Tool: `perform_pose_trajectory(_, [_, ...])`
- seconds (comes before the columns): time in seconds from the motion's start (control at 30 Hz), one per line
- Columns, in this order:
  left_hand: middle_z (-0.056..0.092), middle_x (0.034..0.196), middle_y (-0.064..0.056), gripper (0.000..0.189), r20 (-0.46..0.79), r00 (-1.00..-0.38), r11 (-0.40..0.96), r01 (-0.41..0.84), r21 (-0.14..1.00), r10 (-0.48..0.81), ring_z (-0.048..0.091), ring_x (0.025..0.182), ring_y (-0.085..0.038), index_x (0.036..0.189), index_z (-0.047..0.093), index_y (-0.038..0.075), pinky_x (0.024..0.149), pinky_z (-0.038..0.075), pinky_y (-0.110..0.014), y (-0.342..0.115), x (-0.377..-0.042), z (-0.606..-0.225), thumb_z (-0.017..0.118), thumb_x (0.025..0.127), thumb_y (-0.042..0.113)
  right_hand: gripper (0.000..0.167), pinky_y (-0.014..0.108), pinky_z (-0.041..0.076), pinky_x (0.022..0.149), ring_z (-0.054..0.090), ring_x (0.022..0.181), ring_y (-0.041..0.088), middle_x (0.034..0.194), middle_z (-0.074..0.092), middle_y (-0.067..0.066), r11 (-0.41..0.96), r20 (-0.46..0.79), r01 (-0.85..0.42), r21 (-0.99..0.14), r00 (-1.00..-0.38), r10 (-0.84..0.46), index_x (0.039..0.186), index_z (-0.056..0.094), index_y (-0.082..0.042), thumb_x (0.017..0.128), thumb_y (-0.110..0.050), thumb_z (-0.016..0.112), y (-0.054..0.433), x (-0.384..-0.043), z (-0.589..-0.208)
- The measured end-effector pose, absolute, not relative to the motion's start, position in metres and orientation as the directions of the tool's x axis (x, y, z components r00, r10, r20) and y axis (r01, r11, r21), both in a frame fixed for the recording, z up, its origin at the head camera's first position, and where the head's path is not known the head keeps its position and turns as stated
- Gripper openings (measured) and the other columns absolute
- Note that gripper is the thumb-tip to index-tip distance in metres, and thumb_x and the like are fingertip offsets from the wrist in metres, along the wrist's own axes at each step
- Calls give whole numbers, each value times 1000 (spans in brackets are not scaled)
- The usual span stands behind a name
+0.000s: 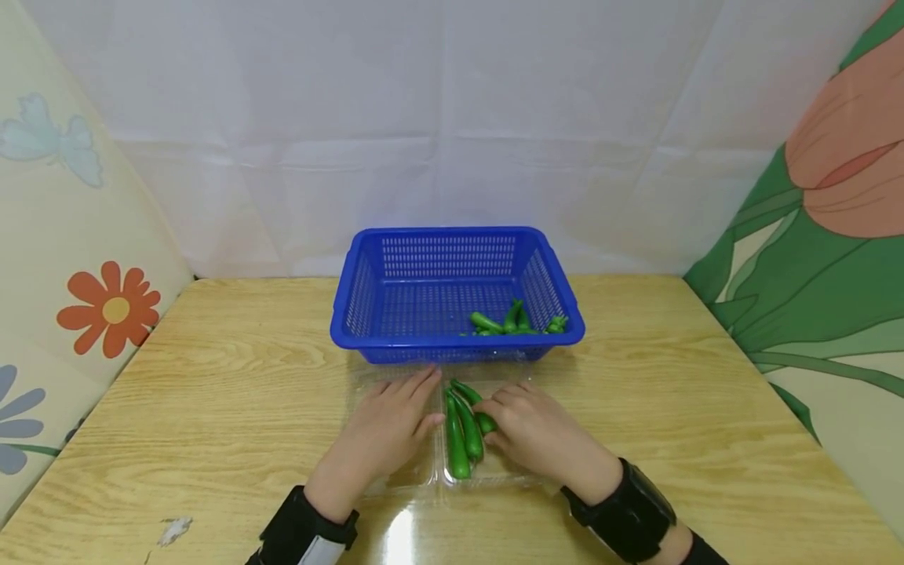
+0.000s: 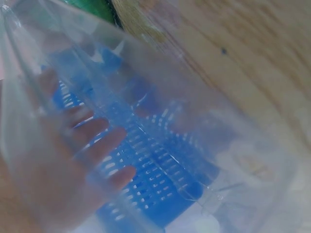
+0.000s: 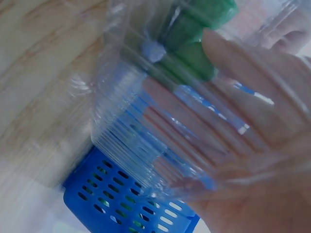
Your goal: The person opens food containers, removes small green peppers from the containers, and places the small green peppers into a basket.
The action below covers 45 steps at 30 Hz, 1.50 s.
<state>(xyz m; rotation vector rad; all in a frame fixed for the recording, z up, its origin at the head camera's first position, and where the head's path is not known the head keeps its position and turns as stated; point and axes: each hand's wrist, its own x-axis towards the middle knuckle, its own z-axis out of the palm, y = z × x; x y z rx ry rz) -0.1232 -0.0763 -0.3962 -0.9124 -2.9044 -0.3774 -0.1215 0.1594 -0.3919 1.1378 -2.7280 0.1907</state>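
A clear plastic clamshell box (image 1: 519, 471) lies spread on the table, its fold running between two shallow halves. Three long green peppers (image 1: 457, 447) lie side by side in the right half. My right hand (image 1: 533, 428) reaches into that half and pinches the rightmost pepper (image 1: 486, 423) between thumb and fingers. Over the left half rests my left hand (image 1: 388, 428), fingers straight, fingertips near the fold and the far edge. Through the clear plastic, the left wrist view shows these spread fingers (image 2: 104, 145), and the right wrist view shows the right thumb against green pepper (image 3: 194, 60).
Just behind the box stands a blue perforated basket (image 1: 452, 342). More green peppers (image 1: 519, 315) lie in its front right corner. A white sheet (image 1: 438, 141) hangs behind the table, with printed panels on both sides. A torn patch (image 1: 174, 531) marks the wooden tabletop at front left.
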Motion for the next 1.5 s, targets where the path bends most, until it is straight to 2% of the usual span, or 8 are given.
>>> perform_pose_trajectory(0.23, [43, 152, -13, 58, 141, -821, 794, 570, 210, 553, 47, 134, -32, 149, 42, 4, 109, 39, -52, -76, -123, -396, 51, 103, 39, 21, 46, 54, 91, 65, 95, 24, 101, 70, 6, 727, 259, -684, -54, -713, -652, 108, 71, -5, 89, -16, 73, 159, -121, -386])
perform_pose_trajectory(0.57, [44, 152, -13, 58, 149, -820, 792, 572, 213, 552, 48, 133, -32, 149, 43, 3, 109, 39, -52, -76, -123, -396, 51, 103, 38, 21, 40, 53, 88, 62, 93, 22, 98, 68, 4, 775, 304, -632, 18, -735, -606, 108, 72, -6, 88, -14, 74, 162, -122, -374])
perform_pose_trajectory(0.7, [44, 152, -13, 58, 149, -822, 795, 570, 207, 550, 48, 133, -32, 149, 43, 4, 109, 39, -52, -76, -122, -396, 51, 103, 39, 20, 39, 54, 84, 62, 91, 22, 97, 68, 5, 776, 348, -629, 39, -720, -601, 107, 72, -6, 88, -14, 74, 162, -123, -371])
perform_pose_trajectory(0.9, [43, 152, -13, 58, 149, -822, 796, 569, 208, 549, 47, 134, -31, 149, 43, 3, 109, 39, -52, -77, -122, -396, 51, 103, 38, 19, 36, 54, 78, 61, 87, 21, 94, 68, 4, 767, 427, -639, 54, -680, -596, 106, 72, -7, 89, -17, 72, 163, -126, -370])
perform_pose_trajectory(1.07, [45, 151, -14, 58, 166, -817, 791, 577, 205, 553, 48, 133, -31, 148, 43, 3, 109, 39, -52, -77, -123, -397, 52, 103, 38, 21, 37, 54, 75, 62, 84, 22, 93, 69, 6, 734, 524, -677, 58, -605, -600, 105, 72, -5, 88, -17, 71, 165, -128, -367])
perform_pose_trajectory(1.13, [45, 151, -13, 58, 165, -817, 791, 576, 204, 552, 47, 133, -31, 148, 43, 3, 109, 39, -52, -77, -123, -398, 52, 103, 38, 22, 38, 54, 73, 62, 83, 23, 92, 69, 7, 714, 575, -698, 61, -560, -597, 105, 72, -3, 89, -17, 67, 166, -129, -366])
perform_pose_trajectory(1.3, [45, 150, -13, 58, 165, -818, 792, 575, 203, 552, 48, 133, -31, 148, 44, 4, 109, 39, -52, -76, -124, -398, 52, 103, 39, 31, 40, 56, 73, 64, 82, 24, 90, 70, 8, 662, 679, -748, 44, -464, -569, 106, 72, -3, 101, -25, 51, 167, -129, -362])
perform_pose_trajectory(1.5, [46, 150, -13, 58, 165, -816, 791, 578, 199, 554, 48, 133, -30, 148, 44, 3, 108, 40, -51, -76, -124, -398, 52, 103, 39, 40, 38, 56, 73, 65, 81, 23, 90, 71, 7, 657, 731, -754, 17, -438, -522, 106, 72, -3, 105, -31, 43, 167, -127, -359])
